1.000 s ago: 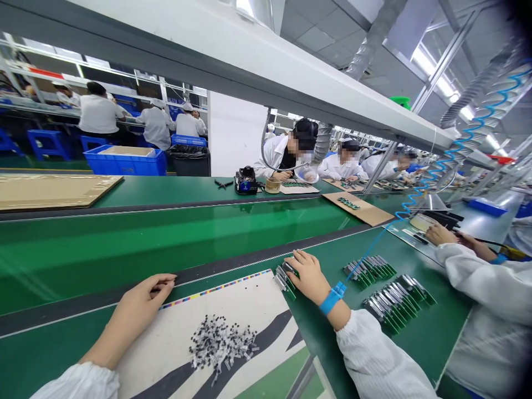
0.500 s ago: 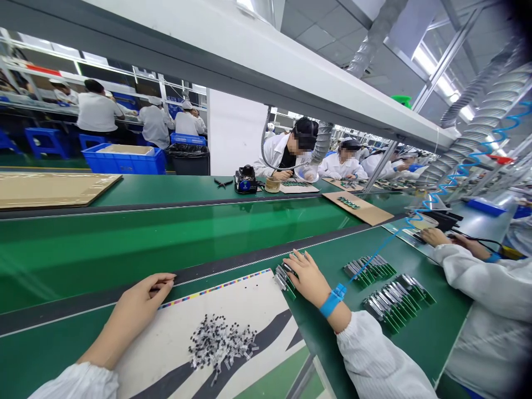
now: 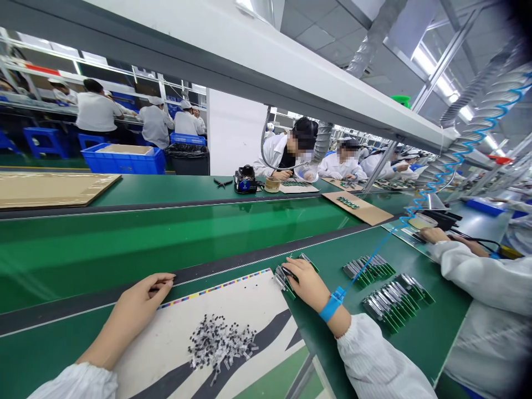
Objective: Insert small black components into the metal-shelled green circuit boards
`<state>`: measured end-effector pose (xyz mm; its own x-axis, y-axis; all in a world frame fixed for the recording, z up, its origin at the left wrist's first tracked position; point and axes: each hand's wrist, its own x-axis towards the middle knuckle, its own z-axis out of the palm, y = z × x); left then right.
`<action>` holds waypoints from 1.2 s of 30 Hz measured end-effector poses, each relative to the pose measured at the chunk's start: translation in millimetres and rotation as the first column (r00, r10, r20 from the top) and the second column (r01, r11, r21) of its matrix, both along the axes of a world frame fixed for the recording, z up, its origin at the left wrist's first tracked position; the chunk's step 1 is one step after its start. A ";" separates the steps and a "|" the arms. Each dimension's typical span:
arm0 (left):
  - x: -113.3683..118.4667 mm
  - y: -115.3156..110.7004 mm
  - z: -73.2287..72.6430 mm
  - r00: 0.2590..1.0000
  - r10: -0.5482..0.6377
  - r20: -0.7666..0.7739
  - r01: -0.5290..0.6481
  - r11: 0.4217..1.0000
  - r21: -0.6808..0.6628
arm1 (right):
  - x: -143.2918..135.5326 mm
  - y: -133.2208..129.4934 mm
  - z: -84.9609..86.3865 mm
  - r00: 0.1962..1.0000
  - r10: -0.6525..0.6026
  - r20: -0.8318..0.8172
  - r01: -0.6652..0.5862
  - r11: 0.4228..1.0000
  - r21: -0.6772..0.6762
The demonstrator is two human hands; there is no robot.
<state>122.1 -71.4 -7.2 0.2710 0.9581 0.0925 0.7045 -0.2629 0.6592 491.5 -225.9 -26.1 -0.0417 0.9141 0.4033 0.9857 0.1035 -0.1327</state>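
Green bench (image 3: 440,321), busy workshop behind. Printed sheet (image 3: 178,332) on it carries a loose pile of small parts (image 3: 220,344). Hands well apart. Right hand (image 3: 306,284), blue wrist strap (image 3: 332,305) on, curls over circuit boards (image 3: 284,282) just beside the sheet's far right corner; can't tell if it grips one. Left hand (image 3: 143,302) at sheet's far edge, fingers curled in, contents hidden. Two more board groups (image 3: 393,303) right of the right hand.

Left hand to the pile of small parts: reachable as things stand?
Likely yes. The left hand is by the far edge of the printed sheet, and only bare sheet shows between it and the pile of small parts. The right hand is off at the circuit boards.
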 end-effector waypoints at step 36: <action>3.6 -6.9 10.3 1.000 0.002 -0.019 -0.002 1.000 -0.011 | 42.9 12.2 9.2 0.935 -0.338 0.104 0.349 0.930 -0.119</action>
<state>125.7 -78.4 3.0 0.2707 0.9596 0.0773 0.7172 -0.2546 0.6487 534.4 -213.7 -17.0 0.2571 0.9234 0.2851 0.9657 -0.2564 -0.0405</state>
